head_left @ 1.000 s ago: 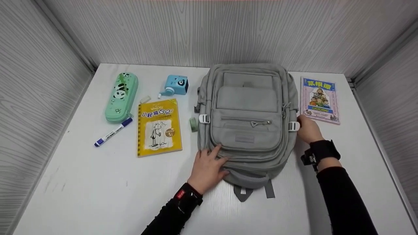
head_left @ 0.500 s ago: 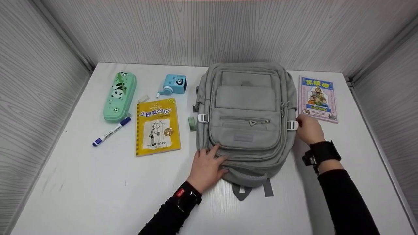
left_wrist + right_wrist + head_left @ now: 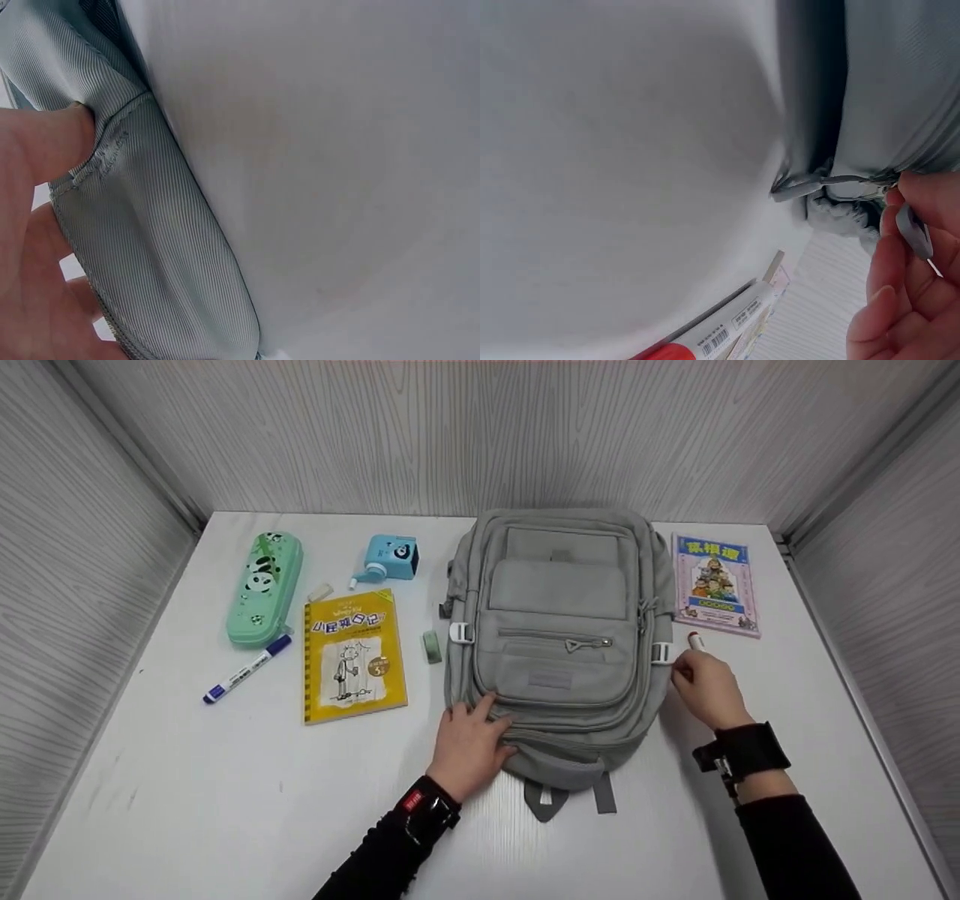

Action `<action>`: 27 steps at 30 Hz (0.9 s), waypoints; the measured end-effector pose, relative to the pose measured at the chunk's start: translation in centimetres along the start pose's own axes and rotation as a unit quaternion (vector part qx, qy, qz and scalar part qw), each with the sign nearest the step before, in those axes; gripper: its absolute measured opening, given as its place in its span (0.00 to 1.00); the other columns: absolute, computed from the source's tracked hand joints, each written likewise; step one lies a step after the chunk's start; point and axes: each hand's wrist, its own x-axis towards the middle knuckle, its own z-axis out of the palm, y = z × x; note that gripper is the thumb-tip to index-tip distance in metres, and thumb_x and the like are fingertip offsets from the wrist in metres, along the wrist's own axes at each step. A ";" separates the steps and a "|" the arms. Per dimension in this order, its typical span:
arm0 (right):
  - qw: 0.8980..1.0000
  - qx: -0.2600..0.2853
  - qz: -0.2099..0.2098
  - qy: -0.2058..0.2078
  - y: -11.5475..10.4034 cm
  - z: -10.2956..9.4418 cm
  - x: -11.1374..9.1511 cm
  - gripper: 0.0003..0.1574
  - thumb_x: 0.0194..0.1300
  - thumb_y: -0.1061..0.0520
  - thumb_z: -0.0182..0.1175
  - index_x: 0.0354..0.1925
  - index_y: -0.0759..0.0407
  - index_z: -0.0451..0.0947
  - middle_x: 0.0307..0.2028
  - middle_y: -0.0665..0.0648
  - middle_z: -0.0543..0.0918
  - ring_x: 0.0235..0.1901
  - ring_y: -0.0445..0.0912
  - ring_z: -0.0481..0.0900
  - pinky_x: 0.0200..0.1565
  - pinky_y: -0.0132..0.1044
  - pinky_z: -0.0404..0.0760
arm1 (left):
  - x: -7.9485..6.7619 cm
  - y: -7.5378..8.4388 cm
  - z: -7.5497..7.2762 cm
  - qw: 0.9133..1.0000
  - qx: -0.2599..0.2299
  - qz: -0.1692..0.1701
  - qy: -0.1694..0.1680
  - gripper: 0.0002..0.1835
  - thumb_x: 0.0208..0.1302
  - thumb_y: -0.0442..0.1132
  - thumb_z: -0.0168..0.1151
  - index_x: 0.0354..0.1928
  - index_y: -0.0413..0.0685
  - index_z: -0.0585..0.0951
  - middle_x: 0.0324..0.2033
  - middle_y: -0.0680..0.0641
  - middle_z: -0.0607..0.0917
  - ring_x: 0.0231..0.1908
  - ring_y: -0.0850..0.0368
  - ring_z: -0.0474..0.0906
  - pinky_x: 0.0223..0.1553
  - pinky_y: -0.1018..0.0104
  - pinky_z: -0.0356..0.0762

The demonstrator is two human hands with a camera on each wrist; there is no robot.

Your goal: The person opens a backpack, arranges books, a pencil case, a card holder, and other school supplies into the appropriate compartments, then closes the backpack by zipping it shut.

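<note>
A grey backpack [image 3: 562,660] lies front side up, its carry handle toward the person. My left hand [image 3: 469,754] rests on its near left corner, fingers spread over the fabric; up close, the thumb [image 3: 64,139] presses the cloth beside a seam. At the right side, below the white buckle [image 3: 661,653], my right hand [image 3: 706,686] pinches a zipper pull [image 3: 913,231] between thumb and fingers. Beyond that hand, the red end of a marker [image 3: 696,640] shows; the right wrist view has its white barrel [image 3: 731,319] too.
To the left are a green pencil case [image 3: 265,589], a blue-capped marker [image 3: 247,669], a yellow book [image 3: 355,656], a blue pencil sharpener [image 3: 391,558], a small pale block [image 3: 320,592] and a green block [image 3: 431,646]. A pink-bordered book [image 3: 715,584] lies at the right; walls enclose the table [image 3: 247,810].
My right hand has drawn back along the bag's side toward the person, and the marker's red end has come into sight. The left hand stays on the corner; the whole view has shifted slightly.
</note>
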 end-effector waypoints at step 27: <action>0.998 0.033 -0.024 0.055 -5.8 1.5 -8.5 0.08 0.58 0.70 0.66 0.30 0.61 0.78 0.25 0.52 0.78 0.28 0.37 0.70 0.31 0.30 0.69 | -0.1 0.0 0.0 1.000 -0.012 0.007 0.014 0.24 0.59 0.58 0.67 0.57 0.62 0.84 0.65 0.41 0.76 0.49 0.40 0.76 0.55 0.45 0.75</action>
